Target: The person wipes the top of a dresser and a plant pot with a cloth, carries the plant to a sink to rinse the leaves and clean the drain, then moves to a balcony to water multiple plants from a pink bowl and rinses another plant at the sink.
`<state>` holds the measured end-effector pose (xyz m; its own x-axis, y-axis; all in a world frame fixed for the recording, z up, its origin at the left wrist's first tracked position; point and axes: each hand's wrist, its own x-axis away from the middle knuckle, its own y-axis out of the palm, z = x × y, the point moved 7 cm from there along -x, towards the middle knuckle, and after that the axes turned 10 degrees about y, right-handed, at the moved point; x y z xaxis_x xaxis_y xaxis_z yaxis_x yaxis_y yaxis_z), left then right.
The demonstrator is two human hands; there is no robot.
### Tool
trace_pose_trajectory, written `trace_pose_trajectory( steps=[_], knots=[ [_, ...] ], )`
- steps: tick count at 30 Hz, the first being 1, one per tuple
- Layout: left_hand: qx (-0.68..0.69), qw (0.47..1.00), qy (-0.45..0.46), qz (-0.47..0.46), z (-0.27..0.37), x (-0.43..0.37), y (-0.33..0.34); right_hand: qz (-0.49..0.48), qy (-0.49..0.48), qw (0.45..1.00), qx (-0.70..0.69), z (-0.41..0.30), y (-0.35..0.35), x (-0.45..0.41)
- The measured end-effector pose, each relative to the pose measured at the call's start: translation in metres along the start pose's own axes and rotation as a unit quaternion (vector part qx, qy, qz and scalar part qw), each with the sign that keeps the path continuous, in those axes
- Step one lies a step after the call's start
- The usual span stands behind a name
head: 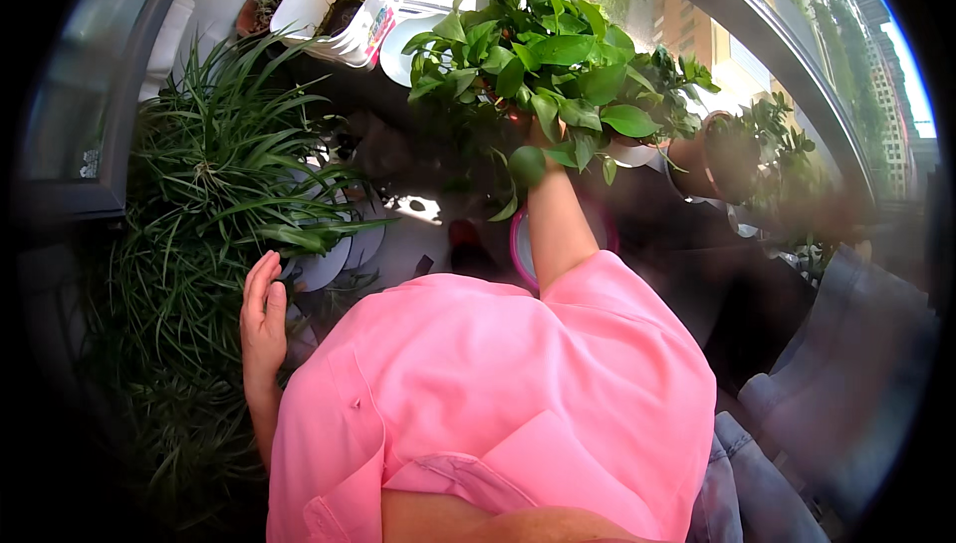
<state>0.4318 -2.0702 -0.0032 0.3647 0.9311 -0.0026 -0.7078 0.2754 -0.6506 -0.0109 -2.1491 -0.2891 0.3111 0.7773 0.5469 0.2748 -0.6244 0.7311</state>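
Note:
My right arm reaches forward into a leafy pothos plant by the window. Broad green leaves cover most of my right hand, so its grip cannot be made out. Something reddish, possibly part of a pot, shows between the leaves close to that hand. On the other side, my left hand is raised with its fingers extended and nothing in it. It is beside the long narrow leaves of a large spider plant, near the tip of one leaf clump.
A white plastic tub with soil and a potted cactus stand on the sill. Also there are a pale round dish and a tilted terracotta pot. Below my right arm is a pink-rimmed basin. Denim clothing hangs at right.

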Motion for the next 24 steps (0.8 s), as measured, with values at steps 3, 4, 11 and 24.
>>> trace_pose_trajectory(
  steps=[3, 4, 11, 24],
  knots=[
    [0.002, 1.000, -0.002, 0.001, 0.000, 0.000, 0.001, 0.001, 0.002, 1.000, -0.002, 0.002, -0.006, 0.003],
    [0.000, 1.000, 0.001, -0.002, 0.000, 0.000, 0.002, 0.001, 0.003, 1.000, -0.002, 0.002, -0.008, 0.003],
    [0.000, 1.000, 0.007, 0.001, -0.003, 0.001, 0.004, 0.001, 0.010, 1.000, -0.006, 0.011, -0.015, 0.010],
    [0.037, 0.998, 0.015, -0.039, -0.014, 0.011, 0.024, -0.018, -0.074, 0.997, -0.030, 0.011, -0.040, 0.057]
  ],
)
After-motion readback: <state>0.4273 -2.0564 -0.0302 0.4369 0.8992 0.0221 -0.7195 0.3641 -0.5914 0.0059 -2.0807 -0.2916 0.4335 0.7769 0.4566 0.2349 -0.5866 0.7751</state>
